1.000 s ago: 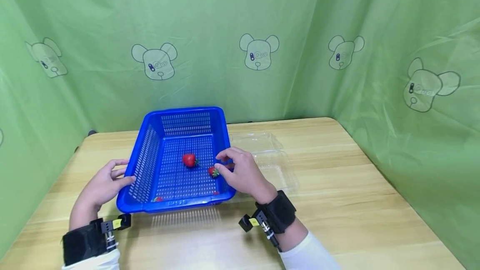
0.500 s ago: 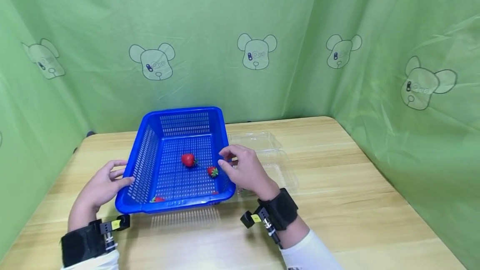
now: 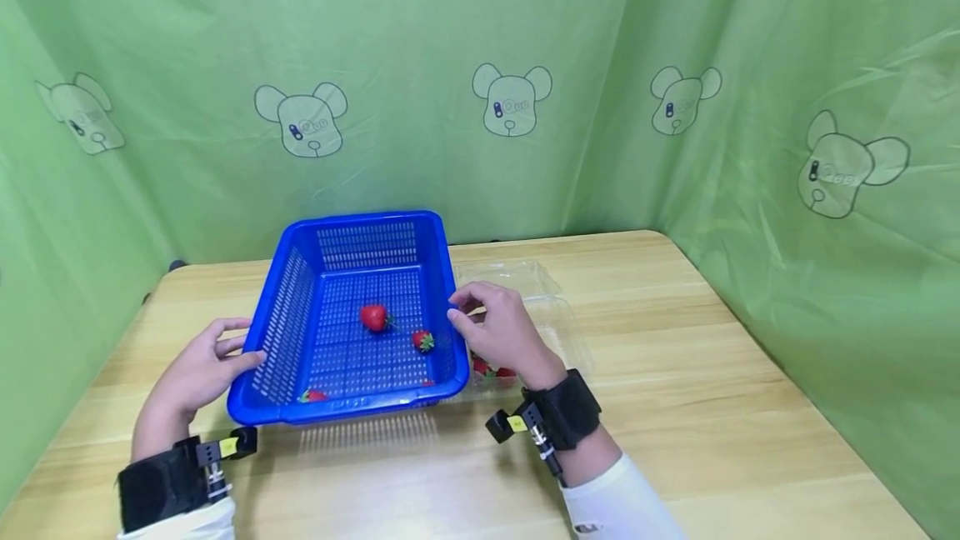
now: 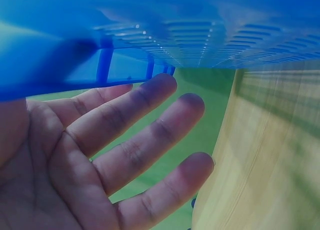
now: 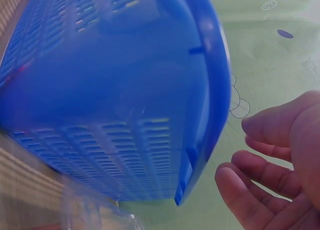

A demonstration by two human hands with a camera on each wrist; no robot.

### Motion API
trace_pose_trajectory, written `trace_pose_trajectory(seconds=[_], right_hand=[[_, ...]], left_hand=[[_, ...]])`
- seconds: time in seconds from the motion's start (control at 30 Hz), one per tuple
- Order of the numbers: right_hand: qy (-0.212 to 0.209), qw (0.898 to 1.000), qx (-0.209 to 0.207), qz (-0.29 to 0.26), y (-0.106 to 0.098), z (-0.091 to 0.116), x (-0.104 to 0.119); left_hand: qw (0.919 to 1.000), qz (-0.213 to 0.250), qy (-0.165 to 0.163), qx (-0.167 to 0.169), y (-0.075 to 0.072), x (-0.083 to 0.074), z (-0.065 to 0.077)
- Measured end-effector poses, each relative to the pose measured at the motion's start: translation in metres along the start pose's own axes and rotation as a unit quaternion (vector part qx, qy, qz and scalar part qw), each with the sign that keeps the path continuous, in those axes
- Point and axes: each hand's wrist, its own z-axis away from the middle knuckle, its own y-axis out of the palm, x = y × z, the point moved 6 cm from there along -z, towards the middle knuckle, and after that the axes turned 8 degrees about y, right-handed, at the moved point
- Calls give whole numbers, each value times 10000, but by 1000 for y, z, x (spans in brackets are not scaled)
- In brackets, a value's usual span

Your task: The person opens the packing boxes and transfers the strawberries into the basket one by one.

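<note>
A blue slotted plastic basket stands at the left-middle of the table with several strawberries inside. A large strawberry lies near its middle, with a smaller strawberry to the right. Another strawberry is partly hidden by the front wall. My left hand holds the left rim, thumb over the top and fingers outside; the left wrist view shows the fingers beneath the rim. Beside the right rim, my right hand has loosely bent fingers with nothing between them; in the right wrist view it is apart from the basket.
A clear plastic clamshell box lies unfolded to the right of the basket, partly behind my right hand. Strawberries show in its near part. A green curtain surrounds the back and sides of the wooden table.
My right hand has drawn back from over the small strawberry to the right, past the rim. Strawberries in the clear box have come into sight. My left hand stays on the rim.
</note>
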Motion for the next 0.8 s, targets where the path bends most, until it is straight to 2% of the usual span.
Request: trace_pose_trajectory(seconds=[0.2,0.43,0.8], right_hand=[[160,9998,65,86,-3,-3,-7],[268,9978,408,438,-5,-3,-13],[794,9859,958,1120,-3,-3,-28]], left_hand=[[10000,20,-52,-14,-1,-1,0],[10000,-21,-30,-14,0,-3,0],[10000,-60,-27,-25,0,-2,1]])
